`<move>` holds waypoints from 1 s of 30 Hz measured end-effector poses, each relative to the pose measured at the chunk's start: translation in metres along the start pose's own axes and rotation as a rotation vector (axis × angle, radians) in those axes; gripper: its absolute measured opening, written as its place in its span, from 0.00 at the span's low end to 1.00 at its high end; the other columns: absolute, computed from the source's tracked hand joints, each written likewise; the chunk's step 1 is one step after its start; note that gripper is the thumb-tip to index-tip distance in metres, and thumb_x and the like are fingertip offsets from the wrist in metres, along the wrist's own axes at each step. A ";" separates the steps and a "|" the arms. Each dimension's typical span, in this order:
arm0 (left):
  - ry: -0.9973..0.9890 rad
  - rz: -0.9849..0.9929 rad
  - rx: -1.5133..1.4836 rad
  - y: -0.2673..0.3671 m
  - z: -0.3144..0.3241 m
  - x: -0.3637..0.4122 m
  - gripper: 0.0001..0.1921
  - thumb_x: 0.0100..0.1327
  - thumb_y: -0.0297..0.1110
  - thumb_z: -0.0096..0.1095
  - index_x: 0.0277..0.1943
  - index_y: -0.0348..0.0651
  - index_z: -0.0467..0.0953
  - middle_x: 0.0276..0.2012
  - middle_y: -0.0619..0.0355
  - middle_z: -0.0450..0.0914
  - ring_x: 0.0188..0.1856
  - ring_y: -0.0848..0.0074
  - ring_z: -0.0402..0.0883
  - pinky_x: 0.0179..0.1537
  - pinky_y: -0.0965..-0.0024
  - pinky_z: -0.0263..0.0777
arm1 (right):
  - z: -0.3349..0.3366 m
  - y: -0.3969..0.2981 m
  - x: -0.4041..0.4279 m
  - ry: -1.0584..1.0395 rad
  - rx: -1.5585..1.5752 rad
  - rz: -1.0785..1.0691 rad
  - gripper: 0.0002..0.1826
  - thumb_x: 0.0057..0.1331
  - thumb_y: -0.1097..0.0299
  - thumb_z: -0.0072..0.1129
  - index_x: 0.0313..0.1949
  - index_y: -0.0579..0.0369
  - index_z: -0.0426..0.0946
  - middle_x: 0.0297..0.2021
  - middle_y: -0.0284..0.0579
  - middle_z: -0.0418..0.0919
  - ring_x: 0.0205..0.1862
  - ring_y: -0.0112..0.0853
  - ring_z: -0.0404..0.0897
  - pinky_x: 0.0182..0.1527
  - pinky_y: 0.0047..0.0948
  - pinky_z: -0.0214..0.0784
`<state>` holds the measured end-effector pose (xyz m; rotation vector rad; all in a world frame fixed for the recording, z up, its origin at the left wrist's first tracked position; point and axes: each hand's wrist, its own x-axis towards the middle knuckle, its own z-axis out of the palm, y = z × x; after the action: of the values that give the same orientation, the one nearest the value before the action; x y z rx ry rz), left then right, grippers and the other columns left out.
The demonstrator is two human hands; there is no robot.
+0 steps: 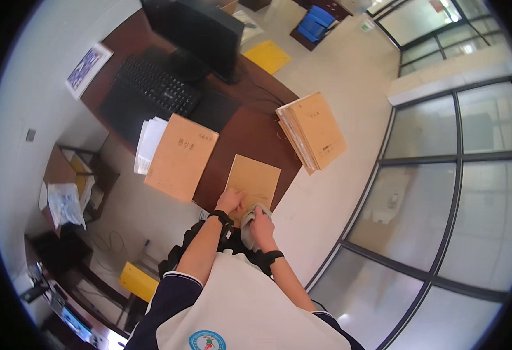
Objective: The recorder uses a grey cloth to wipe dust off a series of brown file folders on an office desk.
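Note:
A tan paper folder (256,173) lies flat at the near corner of the dark red-brown desk (256,127). On its left edge rests my left hand (231,200), fingers on the cover; whether it grips the edge I cannot tell. My right hand (262,227) is closed around a crumpled grey cloth (248,232), which is over the folder's lower right corner. To the left, a larger tan folder (183,157) bearing handwriting overlaps some white papers (153,142). At the desk's right edge sits a thick stack of bound tan folders (315,131).
A black monitor (197,35) and a keyboard (155,85) on a dark mat occupy the far side of the desk. Yellow chairs (268,57) stand beyond and behind left. A glass partition (418,188) with dark frames runs along the right. Boxes with a plastic bag (66,204) are at left.

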<state>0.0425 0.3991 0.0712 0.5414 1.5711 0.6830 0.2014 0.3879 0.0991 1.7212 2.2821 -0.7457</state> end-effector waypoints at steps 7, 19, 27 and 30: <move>0.010 -0.178 0.141 0.017 -0.004 -0.006 0.26 0.59 0.51 0.50 0.15 0.39 0.76 0.11 0.60 0.74 0.16 0.77 0.75 0.23 0.73 0.68 | -0.029 -0.008 0.051 -0.092 0.032 0.041 0.15 0.54 0.73 0.45 0.43 0.53 0.62 0.31 0.57 0.75 0.37 0.53 0.74 0.36 0.49 0.65; 0.048 -0.153 0.117 0.001 0.002 0.008 0.24 0.57 0.50 0.52 0.16 0.39 0.76 0.12 0.58 0.75 0.16 0.75 0.75 0.21 0.73 0.68 | -0.073 -0.023 0.168 -0.061 -0.038 -0.175 0.17 0.56 0.73 0.47 0.47 0.55 0.62 0.34 0.60 0.74 0.38 0.52 0.74 0.40 0.46 0.66; 0.107 -0.129 -0.207 0.003 -0.006 0.001 0.28 0.60 0.51 0.50 0.15 0.34 0.74 0.08 0.57 0.70 0.10 0.75 0.69 0.13 0.74 0.61 | -0.059 -0.030 0.137 -0.058 -0.065 -0.140 0.17 0.57 0.70 0.46 0.46 0.54 0.59 0.38 0.59 0.73 0.40 0.52 0.74 0.42 0.46 0.66; 0.165 -0.074 -0.141 -0.005 -0.002 0.011 0.28 0.60 0.49 0.48 0.14 0.34 0.73 0.09 0.54 0.71 0.12 0.72 0.72 0.17 0.71 0.64 | -0.044 -0.028 0.111 -0.084 -0.119 -0.117 0.18 0.56 0.69 0.47 0.46 0.53 0.59 0.37 0.59 0.74 0.39 0.52 0.75 0.41 0.46 0.66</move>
<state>0.0396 0.4030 0.0602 0.3271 1.6731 0.7911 0.1472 0.4982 0.0966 1.4880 2.3356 -0.6744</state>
